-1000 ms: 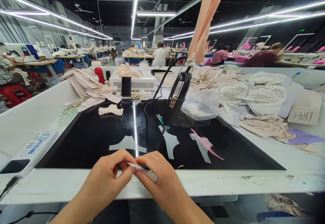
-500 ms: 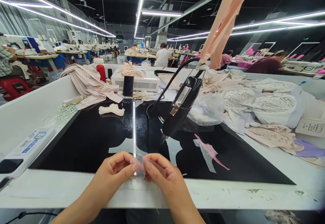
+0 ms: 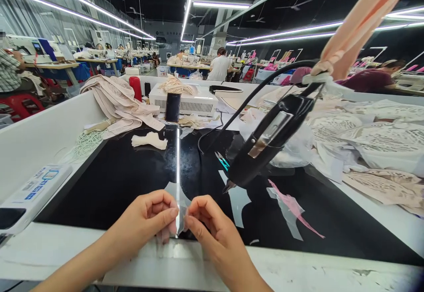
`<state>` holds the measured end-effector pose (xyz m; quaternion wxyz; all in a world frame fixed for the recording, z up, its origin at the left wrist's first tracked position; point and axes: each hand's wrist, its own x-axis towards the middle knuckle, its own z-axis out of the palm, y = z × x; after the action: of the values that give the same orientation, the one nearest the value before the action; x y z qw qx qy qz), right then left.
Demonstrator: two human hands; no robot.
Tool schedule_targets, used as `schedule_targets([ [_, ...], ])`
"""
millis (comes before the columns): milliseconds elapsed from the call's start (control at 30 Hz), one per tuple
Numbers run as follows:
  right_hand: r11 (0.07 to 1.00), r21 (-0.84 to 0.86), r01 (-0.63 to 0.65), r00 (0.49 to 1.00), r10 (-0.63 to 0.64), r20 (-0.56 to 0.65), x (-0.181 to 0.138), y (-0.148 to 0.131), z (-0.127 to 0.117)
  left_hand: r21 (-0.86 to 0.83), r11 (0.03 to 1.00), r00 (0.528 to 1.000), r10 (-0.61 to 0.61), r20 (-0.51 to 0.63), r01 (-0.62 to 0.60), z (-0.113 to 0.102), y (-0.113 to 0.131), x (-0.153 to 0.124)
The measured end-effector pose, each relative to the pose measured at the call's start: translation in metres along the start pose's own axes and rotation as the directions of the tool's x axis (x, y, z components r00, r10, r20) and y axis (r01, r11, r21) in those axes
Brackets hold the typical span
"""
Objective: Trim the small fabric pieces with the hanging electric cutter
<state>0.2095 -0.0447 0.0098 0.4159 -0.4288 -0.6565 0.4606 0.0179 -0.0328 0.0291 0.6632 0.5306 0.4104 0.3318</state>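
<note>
A small piece of thin, clear film point(image 3: 181, 220) is pinched between my two hands over the near edge of the black mat point(image 3: 109, 181). My left hand point(image 3: 152, 212) grips its left side with thumb and fingertips. On the opposite side, my right hand point(image 3: 212, 223) pinches it the same way. Just beyond the fingers lies a pale translucent cut-out point(image 3: 172, 191), partly hidden by my hands. To the right, a black handheld tool point(image 3: 253, 155) with a pointed tip hangs tilted over another translucent cut-out point(image 3: 239, 206).
Teal-handled snips point(image 3: 223, 162) lie behind the tool's tip. Pink scraps point(image 3: 294, 203) are on the mat's right. A cream scrap point(image 3: 149, 140), a phone point(image 3: 172, 107) and a white vented box point(image 3: 202, 102) are farther back. Beige fabric point(image 3: 112, 97) and lace pieces point(image 3: 384, 128) flank the mat.
The view has shifted, and the hanging tool now appears farther right and more tilted. My hands are slightly farther apart, with the film between them showing more clearly.
</note>
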Motion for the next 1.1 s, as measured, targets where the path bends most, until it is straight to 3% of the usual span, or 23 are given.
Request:
schedule_targets([
  [167, 0.963, -0.268, -0.027, 0.998, 0.01, -0.066, 0.015, -0.001, -0.007, 0.151, 0.988, 0.996, -0.022, -0.086, 0.035, -0.013, 0.003, 0.018],
  [300, 0.906, -0.418, 0.071, 0.992, -0.107, -0.062, 0.025, -0.003, -0.009, 0.33, 0.944, 0.986, 0.036, -0.163, 0.02, -0.02, 0.005, 0.029],
  [433, 0.83, -0.541, 0.134, 0.985, -0.171, -0.02, 0.033, 0.002, -0.007, 0.685, 0.729, 0.965, 0.182, -0.187, -0.005, -0.024, 0.01, 0.032],
  [567, 0.702, -0.693, 0.163, 0.976, -0.219, 0.007, 0.036, 0.011, -0.004, 0.886, 0.463, 0.968, 0.215, -0.13, 0.016, -0.027, 0.008, 0.032],
  [633, 0.636, -0.75, 0.18, 0.969, -0.247, 0.023, 0.036, 0.015, -0.002, 0.93, 0.367, 0.972, 0.212, -0.1, 0.015, -0.029, 0.003, 0.034],
  [733, 0.55, -0.809, 0.206, 0.956, -0.29, 0.046, 0.037, 0.02, 0.0, 0.955, 0.297, 0.974, 0.22, -0.059, -0.01, -0.031, -0.004, 0.035],
  [867, 0.491, -0.845, 0.213, 0.949, -0.311, 0.058, 0.038, 0.022, 0.002, 0.966, 0.258, 0.974, 0.226, -0.03, -0.03, -0.032, -0.008, 0.035],
  [1100, 0.481, -0.848, 0.225, 0.937, -0.344, 0.053, 0.038, 0.019, 0.003, 0.965, 0.256, 0.965, 0.263, -0.009, -0.061, -0.032, -0.01, 0.034],
])
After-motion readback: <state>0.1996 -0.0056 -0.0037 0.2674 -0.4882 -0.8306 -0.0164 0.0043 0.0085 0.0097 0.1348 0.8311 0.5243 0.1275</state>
